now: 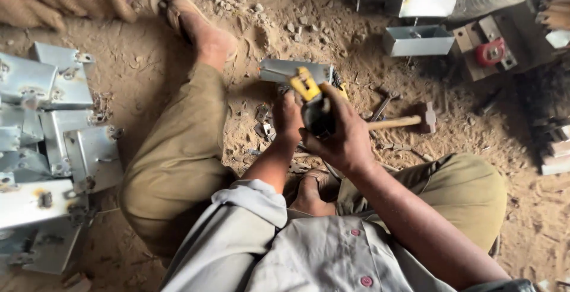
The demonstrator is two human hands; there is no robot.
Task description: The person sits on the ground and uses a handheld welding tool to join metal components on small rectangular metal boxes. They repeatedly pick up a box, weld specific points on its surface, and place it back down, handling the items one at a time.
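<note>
Wrapped around the dark body of a yellow-and-black hand tool [313, 103], the right hand [339, 139] closes fully, thumb over the top, and holds it upright in front of the chest where the eyes can work on it. The left hand [287, 120] presses against the tool's left side; whether its fingers curl shut around the tool or only brace it I cannot tell, since the tool hides them.

Largest around the hands is the sandy dirt floor [332, 48], on which the person sits with the left leg stretched toward eleven o'clock, so that the lap serves as a workbench. At nine o'clock lies a heap of folded grey sheet-metal brackets [53, 143], stacked within arm's reach of the left side. At one to two o'clock stand open grey sheet-metal boxes [417, 40], well apart from the hands. Just beyond the tool, at twelve o'clock, one more bent grey metal piece [285, 70] rests on the ground, likely the part in hand. At three o'clock a wooden-handled hammer [404, 121] lies flat, its handle pointing toward the right hand for a ready pickup. Small metal scraps [263, 123] litter the sand beneath the left hand.
</note>
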